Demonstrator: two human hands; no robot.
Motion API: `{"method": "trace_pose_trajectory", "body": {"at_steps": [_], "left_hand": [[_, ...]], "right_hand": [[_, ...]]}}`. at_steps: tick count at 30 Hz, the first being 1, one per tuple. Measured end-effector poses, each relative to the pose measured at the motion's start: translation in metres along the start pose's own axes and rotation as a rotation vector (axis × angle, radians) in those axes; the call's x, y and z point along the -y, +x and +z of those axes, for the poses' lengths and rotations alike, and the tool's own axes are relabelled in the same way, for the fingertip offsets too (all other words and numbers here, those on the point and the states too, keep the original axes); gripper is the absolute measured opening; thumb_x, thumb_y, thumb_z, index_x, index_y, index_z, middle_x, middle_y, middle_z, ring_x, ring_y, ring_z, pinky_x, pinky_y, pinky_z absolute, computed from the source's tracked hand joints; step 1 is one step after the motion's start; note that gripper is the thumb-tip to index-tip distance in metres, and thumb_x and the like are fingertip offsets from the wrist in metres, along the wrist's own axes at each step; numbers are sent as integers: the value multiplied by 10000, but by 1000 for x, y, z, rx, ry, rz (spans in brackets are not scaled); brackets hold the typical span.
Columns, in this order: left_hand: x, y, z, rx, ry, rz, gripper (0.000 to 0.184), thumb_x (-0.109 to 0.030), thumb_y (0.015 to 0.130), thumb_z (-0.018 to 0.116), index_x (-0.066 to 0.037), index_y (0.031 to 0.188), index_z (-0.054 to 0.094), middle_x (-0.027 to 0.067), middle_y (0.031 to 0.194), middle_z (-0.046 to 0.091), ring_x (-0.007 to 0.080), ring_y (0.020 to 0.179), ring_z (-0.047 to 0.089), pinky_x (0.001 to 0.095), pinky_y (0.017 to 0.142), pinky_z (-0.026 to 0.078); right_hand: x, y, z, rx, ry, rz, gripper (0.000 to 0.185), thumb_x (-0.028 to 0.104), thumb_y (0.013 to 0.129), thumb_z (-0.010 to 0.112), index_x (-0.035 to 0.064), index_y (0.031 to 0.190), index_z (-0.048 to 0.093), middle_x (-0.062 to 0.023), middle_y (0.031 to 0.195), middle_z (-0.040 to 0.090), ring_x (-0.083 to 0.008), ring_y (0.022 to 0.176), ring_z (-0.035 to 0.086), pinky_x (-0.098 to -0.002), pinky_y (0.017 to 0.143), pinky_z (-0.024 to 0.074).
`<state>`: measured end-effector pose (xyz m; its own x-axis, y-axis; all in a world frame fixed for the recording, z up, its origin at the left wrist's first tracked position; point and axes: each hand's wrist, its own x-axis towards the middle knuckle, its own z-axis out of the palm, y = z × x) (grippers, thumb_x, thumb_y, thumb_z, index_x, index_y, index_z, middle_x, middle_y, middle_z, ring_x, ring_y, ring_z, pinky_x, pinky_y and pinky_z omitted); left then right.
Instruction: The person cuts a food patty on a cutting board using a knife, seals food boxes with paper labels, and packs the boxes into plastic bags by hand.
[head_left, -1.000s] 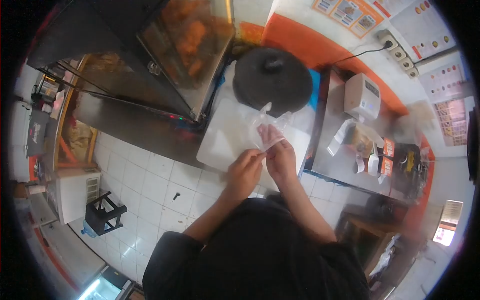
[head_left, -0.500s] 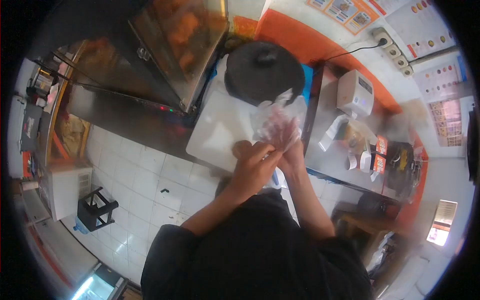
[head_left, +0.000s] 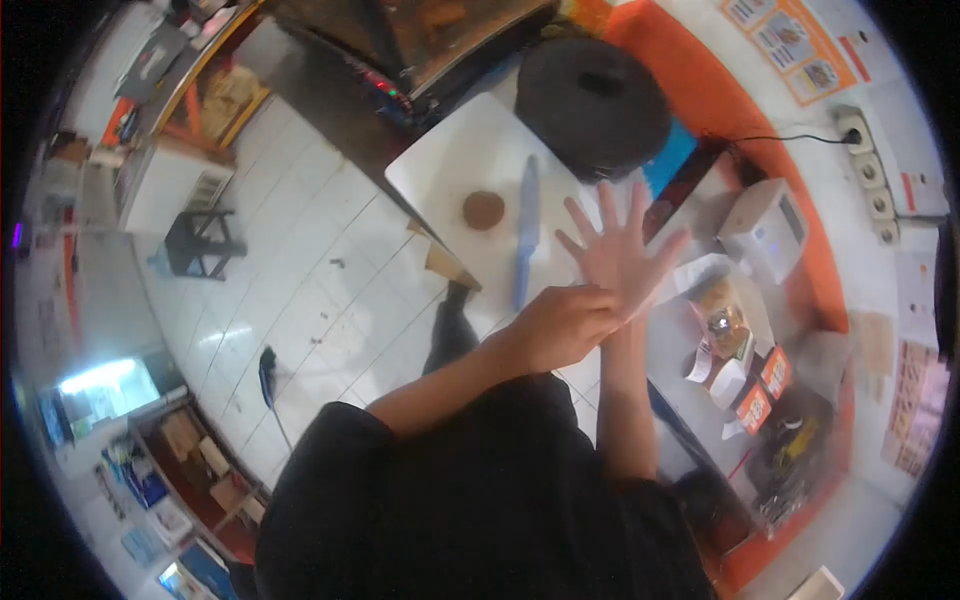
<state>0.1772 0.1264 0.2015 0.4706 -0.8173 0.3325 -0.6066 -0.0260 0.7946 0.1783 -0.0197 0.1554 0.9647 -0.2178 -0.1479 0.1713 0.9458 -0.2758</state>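
Narrow grip: my left hand point(head_left: 562, 325) pinches the clear glove point(head_left: 634, 288) near the wrist; it already covers my right hand point(head_left: 612, 258), spread wide, holding nothing, beside the knife point(head_left: 528, 225).

On the cutting board point(head_left: 440, 165), the disc point(head_left: 483, 210) is placed to the left of the knife point(head_left: 527, 225), whose handle is pointed toward the front. Behind the board, the cabinet point(head_left: 450, 40) is set to the left and the lid point(head_left: 600, 115) to the right, while the stool point(head_left: 200, 240) is stood on the floor point(head_left: 290, 240) well to the left. On the counter point(head_left: 675, 370) to the right, the open box point(head_left: 728, 388) is placed before the machine point(head_left: 765, 232), and beyond them the power strip point(head_left: 870, 175) is mounted on the wall point(head_left: 815, 175).
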Motion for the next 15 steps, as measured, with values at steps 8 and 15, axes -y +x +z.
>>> {"method": "trace_pose_trajectory", "body": {"at_steps": [8,15], "left_hand": [[3,-74,42,-175,-14,-311,237,-131,922,581,-24,1110,677,163,1002,627,364,954,621,466,817,504],[-4,-229,106,13,-53,-992,557,-265,876,655,-71,1377,509,236,1156,633,408,1096,605,491,955,485]], "right_hand": [[-68,62,-85,47,-1182,-94,726,596,935,515,348,1570,267,-60,1569,361,-364,1396,391,-520,1111,346],[-137,116,-84,616,-2581,124,684,390,871,632,239,1500,409,-204,1505,400,-404,1386,388,-477,1144,327]]}}
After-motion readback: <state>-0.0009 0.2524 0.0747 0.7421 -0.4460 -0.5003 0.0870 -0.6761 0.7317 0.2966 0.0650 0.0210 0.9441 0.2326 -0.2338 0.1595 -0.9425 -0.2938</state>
